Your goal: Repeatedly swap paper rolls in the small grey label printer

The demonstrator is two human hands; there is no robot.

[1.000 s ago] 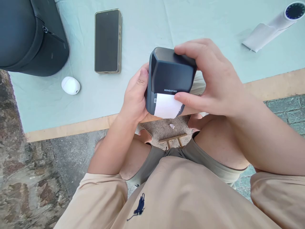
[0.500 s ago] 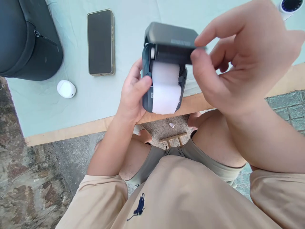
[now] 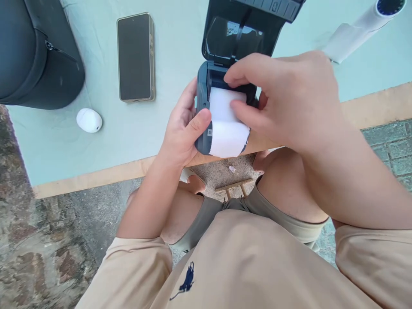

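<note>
Head view, looking down: the left hand (image 3: 183, 135) grips the dark label printer (image 3: 203, 107) by its left side, thumb laid on the front corner, above the near edge of the desk (image 3: 96, 178). The printer's lid (image 3: 241, 36) stands open and tilted back; its top edge is cut off by the frame. The right hand (image 3: 289, 98) reaches into the open compartment, with thumb and forefinger pinching the white paper roll (image 3: 227, 128). This hand hides the right half of the printer and the roll's far end. A loose paper strip hangs over the front. On the desk lie a phone (image 3: 135, 56) face up, a white oval case (image 3: 89, 120), a black bag (image 3: 32, 51) partly cut off, and a white device (image 3: 360, 30) whose kind cannot be made out.
</note>
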